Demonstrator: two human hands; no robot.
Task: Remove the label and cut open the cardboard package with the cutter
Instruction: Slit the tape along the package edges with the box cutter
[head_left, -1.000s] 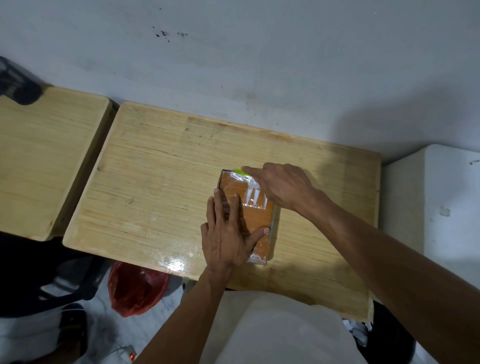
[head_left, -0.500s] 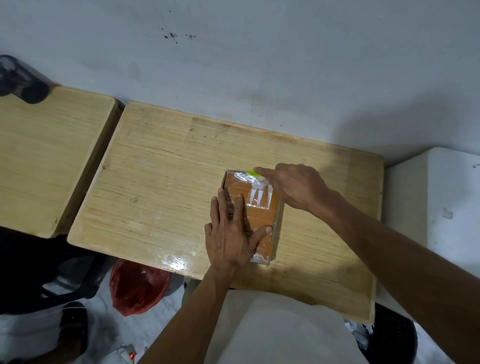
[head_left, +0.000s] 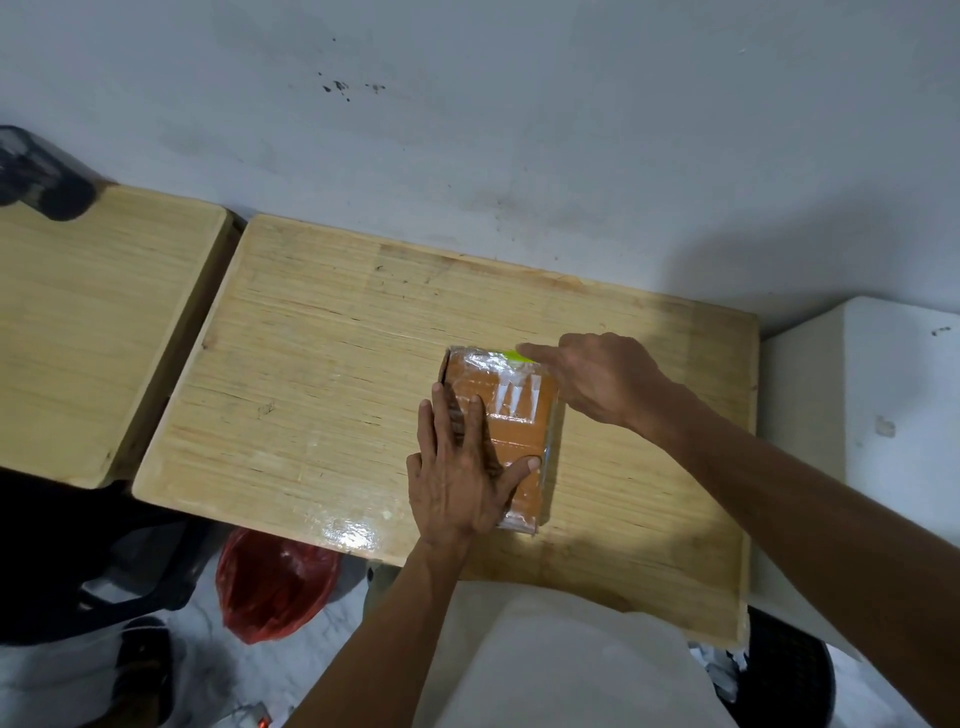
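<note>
Left hand (head_left: 457, 483) stays flat on the package (head_left: 511, 415) near the tabletop (head_left: 322, 374)'s front edge, while the right hand (head_left: 602, 382), gripping the green cutter (head_left: 511, 355), has hardly moved — cut barely started.

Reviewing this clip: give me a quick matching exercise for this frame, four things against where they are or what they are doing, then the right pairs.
Things:
1. left hand
2. right hand
3. cardboard package
4. red plastic bag

Places or states:
A. on the floor below the table's near edge
B. lies on the wooden table, wrapped in clear tape
C. pressed flat on the package's near half
D. at the package's far right corner, by a yellow-green tip

Pairs: 1-C, 2-D, 3-B, 4-A
</note>
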